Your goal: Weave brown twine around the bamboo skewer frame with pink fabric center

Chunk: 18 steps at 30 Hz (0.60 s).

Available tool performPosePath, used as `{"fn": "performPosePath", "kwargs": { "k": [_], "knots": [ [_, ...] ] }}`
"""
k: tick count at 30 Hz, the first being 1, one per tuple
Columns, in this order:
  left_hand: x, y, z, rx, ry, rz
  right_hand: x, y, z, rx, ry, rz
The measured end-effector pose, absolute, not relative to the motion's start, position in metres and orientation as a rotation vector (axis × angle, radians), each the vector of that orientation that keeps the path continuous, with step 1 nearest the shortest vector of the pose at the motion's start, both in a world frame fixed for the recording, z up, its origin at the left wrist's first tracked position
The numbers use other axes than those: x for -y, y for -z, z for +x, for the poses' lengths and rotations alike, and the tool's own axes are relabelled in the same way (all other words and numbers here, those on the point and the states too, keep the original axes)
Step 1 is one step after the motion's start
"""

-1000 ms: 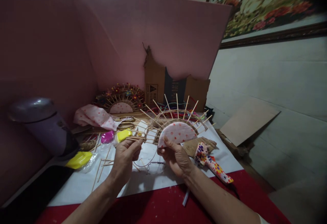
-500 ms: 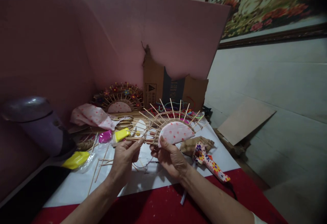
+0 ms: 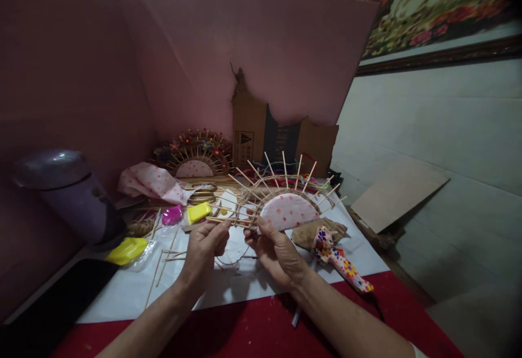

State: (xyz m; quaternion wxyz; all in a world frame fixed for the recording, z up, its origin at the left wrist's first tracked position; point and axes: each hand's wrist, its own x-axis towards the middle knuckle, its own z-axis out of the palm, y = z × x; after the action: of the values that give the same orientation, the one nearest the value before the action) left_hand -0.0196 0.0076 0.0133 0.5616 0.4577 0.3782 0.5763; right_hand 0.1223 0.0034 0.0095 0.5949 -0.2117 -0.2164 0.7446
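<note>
My right hand (image 3: 276, 252) grips a half-round craft piece (image 3: 287, 209) by its lower left edge: a pink dotted fabric centre ringed with woven cane and wooden sticks that fan outward. My left hand (image 3: 204, 250) is closed in a pinch on the leftmost sticks (image 3: 223, 220) of that piece, just left of the right hand. A thin strand hangs below the two hands. Both hands hover above the white sheet (image 3: 244, 276) on the table.
A finished beaded fan piece (image 3: 194, 156) leans at the back beside pink dotted cloth (image 3: 150, 181) and a torn cardboard box (image 3: 281, 140). Yellow (image 3: 127, 250) and magenta (image 3: 172, 216) packets, loose sticks, a purple flask (image 3: 69, 195) and a flower-patterned glue gun (image 3: 338, 260) lie around. Pink boards wall the left and back.
The craft piece and both hands dipped slightly, then rose back to about where they were. Both grips stay the same.
</note>
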Motion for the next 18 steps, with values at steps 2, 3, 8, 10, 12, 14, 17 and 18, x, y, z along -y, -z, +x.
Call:
{"fn": "performPosePath", "kwargs": {
  "k": [2,3,8,10,12,14,17,18],
  "knots": [
    [-0.0069,-0.0124,-0.0202,-0.883,-1.348,1.087,-0.0035,-0.0087,0.1220,0.507,-1.728,-0.490],
    [-0.0068,-0.0118,-0.0205,-0.880,-1.343,1.091,-0.0035,-0.0083,0.1219,0.509,-1.728,-0.484],
    [-0.0088,-0.0102,-0.0208,-0.886,-1.349,1.102,-0.0028,-0.0090,0.1227,0.516,-1.745,-0.477],
    [-0.0099,-0.0111,-0.0203,-0.877,-1.358,1.085,-0.0021,-0.0097,0.1231,0.523,-1.751,-0.490],
    [-0.0104,-0.0128,-0.0195,-0.848,-1.363,1.048,-0.0018,-0.0100,0.1234,0.530,-1.753,-0.495],
    [-0.0103,-0.0149,-0.0188,-0.810,-1.362,1.010,-0.0019,-0.0095,0.1236,0.534,-1.749,-0.497],
    [-0.0099,-0.0172,-0.0189,-0.777,-1.363,0.986,-0.0030,-0.0078,0.1239,0.527,-1.743,-0.497],
    [-0.0099,-0.0174,-0.0192,-0.776,-1.365,0.984,-0.0034,-0.0072,0.1241,0.522,-1.746,-0.498]
  ]
}}
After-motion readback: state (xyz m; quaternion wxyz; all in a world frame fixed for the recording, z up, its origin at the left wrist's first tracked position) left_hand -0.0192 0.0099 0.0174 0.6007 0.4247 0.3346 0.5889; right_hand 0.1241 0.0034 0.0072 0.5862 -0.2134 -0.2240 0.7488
